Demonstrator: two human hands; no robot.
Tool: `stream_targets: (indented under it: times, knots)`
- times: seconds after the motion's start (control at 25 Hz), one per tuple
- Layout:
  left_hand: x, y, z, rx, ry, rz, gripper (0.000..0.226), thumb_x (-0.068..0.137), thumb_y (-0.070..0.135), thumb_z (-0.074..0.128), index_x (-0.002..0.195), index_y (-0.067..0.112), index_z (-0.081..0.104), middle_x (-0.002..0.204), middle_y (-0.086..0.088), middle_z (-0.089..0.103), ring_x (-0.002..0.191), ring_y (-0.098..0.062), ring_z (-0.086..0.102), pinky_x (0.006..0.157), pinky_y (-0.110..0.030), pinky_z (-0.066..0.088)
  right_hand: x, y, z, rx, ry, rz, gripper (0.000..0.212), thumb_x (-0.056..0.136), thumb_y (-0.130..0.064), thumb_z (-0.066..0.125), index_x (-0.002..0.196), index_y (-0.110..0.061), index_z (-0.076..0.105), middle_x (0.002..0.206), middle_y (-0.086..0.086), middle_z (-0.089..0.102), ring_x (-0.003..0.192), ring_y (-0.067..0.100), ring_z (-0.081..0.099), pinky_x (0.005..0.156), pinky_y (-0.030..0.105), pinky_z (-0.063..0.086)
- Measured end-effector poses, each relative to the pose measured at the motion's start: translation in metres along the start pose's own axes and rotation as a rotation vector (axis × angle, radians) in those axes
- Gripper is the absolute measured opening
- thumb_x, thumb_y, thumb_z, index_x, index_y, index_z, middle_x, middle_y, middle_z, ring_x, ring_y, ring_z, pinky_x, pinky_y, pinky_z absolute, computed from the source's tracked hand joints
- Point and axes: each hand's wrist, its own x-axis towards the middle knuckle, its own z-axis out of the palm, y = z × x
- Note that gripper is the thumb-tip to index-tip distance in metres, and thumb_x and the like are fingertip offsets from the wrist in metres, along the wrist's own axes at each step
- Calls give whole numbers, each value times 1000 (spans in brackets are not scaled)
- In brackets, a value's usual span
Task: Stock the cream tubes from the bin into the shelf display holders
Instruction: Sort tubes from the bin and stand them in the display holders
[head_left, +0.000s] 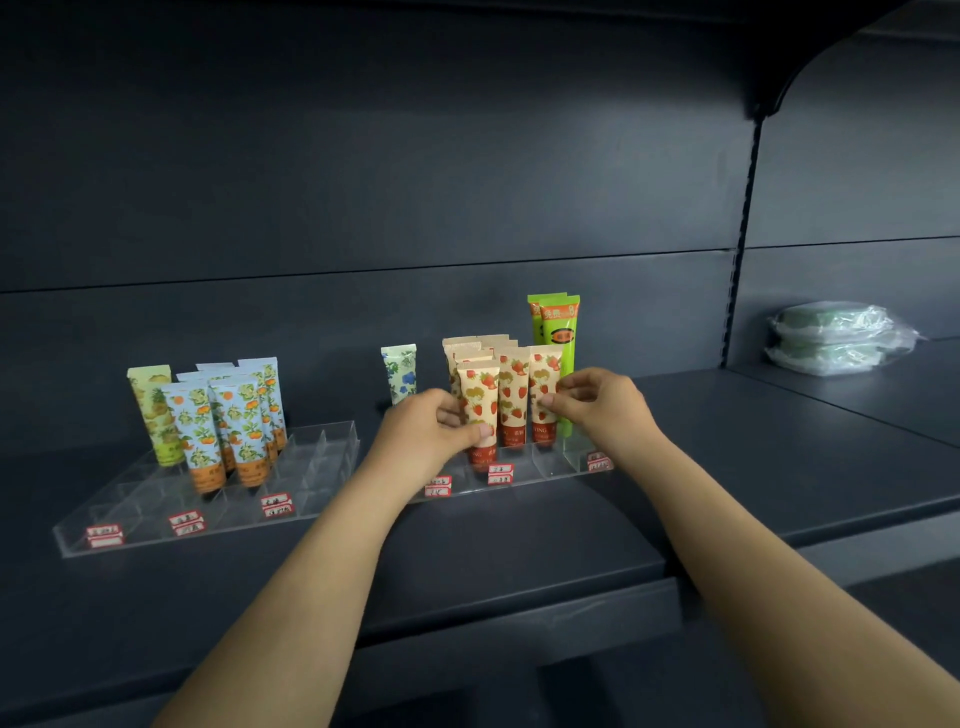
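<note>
Two clear acrylic display holders sit on the dark shelf. The right holder (550, 465) carries several strawberry-print cream tubes, a blue-flower tube (400, 371) and two tall green tubes (563, 332). My left hand (431, 431) pinches the front left strawberry tube (480, 400), thumb on its lower part. My right hand (597, 402) pinches the front right strawberry tube (544, 382) at its side. Both tubes stand upright in the holder. The left holder (156, 514) has a pineapple-print tube (153, 410) and several orange-print tubes (239, 415). The bin is out of view.
Red-and-white price labels (498, 474) line the front of both holders. A clear bag of green packs (836, 338) lies on the neighbouring shelf at right, past an upright divider (740, 249). The shelf's front edge (519, 608) runs below my forearms.
</note>
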Motion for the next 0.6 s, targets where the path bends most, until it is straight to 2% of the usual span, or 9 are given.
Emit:
stream_targets:
  times: [0.16, 0.28, 0.48, 0.6]
  knots:
    - [-7, 0, -16, 51, 20, -49, 32, 80, 32, 70, 105, 13, 63, 93, 5, 61, 87, -9, 56, 76, -23, 42, -13, -5, -13, -133, -40, -4, 46, 87, -35, 63, 122, -6, 55, 115, 7, 62, 101, 19, 59, 85, 30, 49]
    - [-25, 6, -25, 176, 42, -31, 24, 86, 30, 63, 102, 13, 65, 103, 1, 64, 90, -9, 54, 77, -22, 39, -28, -16, -28, -269, -98, -8, 46, 91, -37, 56, 122, -3, 54, 120, 12, 61, 108, 25, 58, 92, 36, 48]
    - [-74, 21, -44, 329, 43, -21, 26, 91, 32, 54, 106, 12, 63, 108, 0, 63, 99, -15, 56, 77, -23, 37, -69, -42, -49, -491, -225, -76, 45, 94, -33, 52, 125, 0, 50, 127, 15, 57, 116, 30, 53, 93, 37, 42]
    - [-111, 27, -56, 480, -11, -9, 30, 92, 32, 53, 109, 10, 61, 111, -5, 63, 102, -20, 57, 80, -28, 41, -96, -55, -58, -594, -278, -161, 43, 93, -33, 52, 124, -4, 50, 125, 16, 57, 113, 31, 53, 89, 37, 43]
